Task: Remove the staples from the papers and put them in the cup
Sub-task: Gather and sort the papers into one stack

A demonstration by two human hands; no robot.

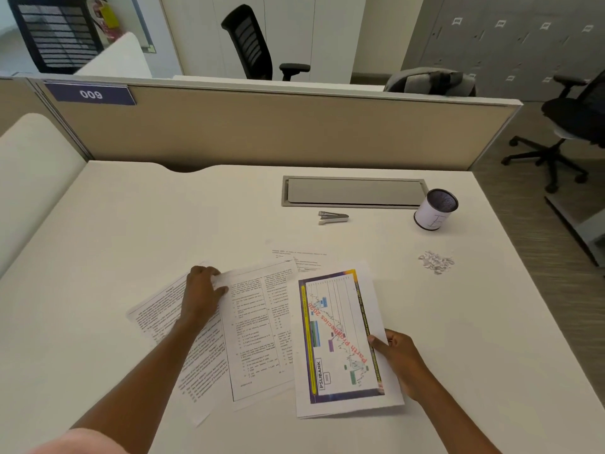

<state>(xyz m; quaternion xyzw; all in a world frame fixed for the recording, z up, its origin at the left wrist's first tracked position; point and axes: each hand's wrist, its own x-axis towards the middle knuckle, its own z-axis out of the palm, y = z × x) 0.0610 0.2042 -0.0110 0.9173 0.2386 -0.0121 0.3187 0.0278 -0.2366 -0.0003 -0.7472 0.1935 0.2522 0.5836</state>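
Observation:
Several printed sheets lie fanned on the white desk (pixel 131 224). My left hand (pixel 203 291) pinches the top edge of a text page (pixel 255 332) in the middle of the spread. My right hand (pixel 397 358) grips the right edge of a set of papers with a colourful chart (pixel 340 339), lifting it slightly. A small grey staple remover (pixel 333 217) lies further back on the desk. The cup (pixel 435 209), white outside and dark inside, stands at the back right. A heap of loose staples (pixel 436 261) lies on the desk in front of the cup.
A grey cable hatch (pixel 355 192) is set into the desk behind the staple remover. A beige partition (pixel 262 126) closes off the back. Black office chairs (pixel 569 126) stand to the right and beyond the partition.

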